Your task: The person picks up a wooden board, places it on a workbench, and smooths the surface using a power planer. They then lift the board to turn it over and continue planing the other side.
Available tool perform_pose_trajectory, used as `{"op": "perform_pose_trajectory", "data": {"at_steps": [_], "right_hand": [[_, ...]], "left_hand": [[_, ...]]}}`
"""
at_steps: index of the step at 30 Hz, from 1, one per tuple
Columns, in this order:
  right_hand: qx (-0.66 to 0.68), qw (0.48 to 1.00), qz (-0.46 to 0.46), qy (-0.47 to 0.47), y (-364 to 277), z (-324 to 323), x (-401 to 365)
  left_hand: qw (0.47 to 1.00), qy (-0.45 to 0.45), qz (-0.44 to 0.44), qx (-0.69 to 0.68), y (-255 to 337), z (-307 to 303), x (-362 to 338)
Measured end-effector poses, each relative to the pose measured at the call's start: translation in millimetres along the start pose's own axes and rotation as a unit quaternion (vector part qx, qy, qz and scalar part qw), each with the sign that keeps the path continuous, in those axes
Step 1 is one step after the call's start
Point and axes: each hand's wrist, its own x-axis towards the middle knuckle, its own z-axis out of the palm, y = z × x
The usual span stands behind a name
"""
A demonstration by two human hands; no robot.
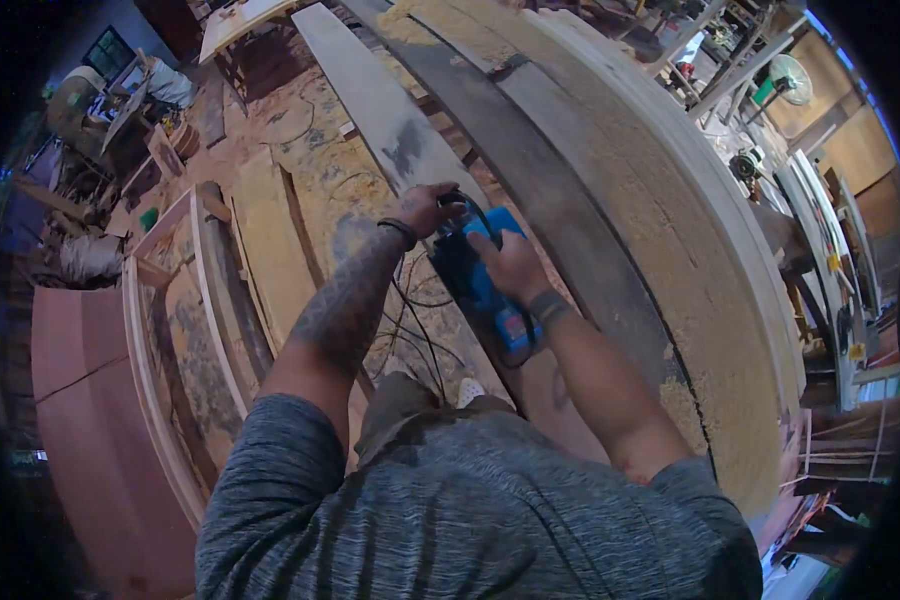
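A blue electric hand planer (478,285) lies along a long wooden plank (370,90) in the middle of the view. My right hand (515,265) is wrapped round its top handle. At the planer's front end, my left hand (432,208) is closed on it, though the fingertips are partly hidden. A black power cord (485,222) loops beside both hands and hangs down to the left of the plank. Ahead of the planer the plank's surface looks pale grey with a dark patch; behind it the wood is browner.
Thick planks (610,150) strewn with sawdust lie along the right. To the left stands a wooden frame (205,270), with reddish boards (100,390) beyond it. Cord coils (420,340) and sawdust cover the floor near my feet. A fan (790,78) stands far right.
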Motion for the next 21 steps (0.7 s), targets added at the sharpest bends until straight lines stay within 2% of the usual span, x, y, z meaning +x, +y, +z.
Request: {"op": "perform_pose_trajectory", "data": {"at_steps": [1, 4, 7, 10, 14, 21], "right_hand": [[-0.005, 1.0, 0.002, 0.003, 0, 3, 8], [0.01, 1.0, 0.0, 0.014, -11, 7, 26], [0.007, 1.0, -0.003, 0.014, -15, 12, 48], [-0.004, 1.0, 0.015, -0.01, -17, 16, 72], [0.025, 0.998, 0.033, -0.043, -43, 17, 98], [-0.021, 1.0, 0.006, 0.014, -35, 53, 172]], "left_hand": [[0.999, -0.008, -0.016, -0.034, -8, -2, 8], [0.997, 0.036, 0.07, 0.009, -29, -9, 26], [0.998, 0.013, 0.06, -0.014, -37, -26, 39], [0.998, -0.017, 0.032, 0.051, -21, -54, 46], [0.999, 0.002, 0.03, 0.046, -53, -69, 72], [0.999, -0.01, 0.032, 0.019, -80, -117, 110]]}}
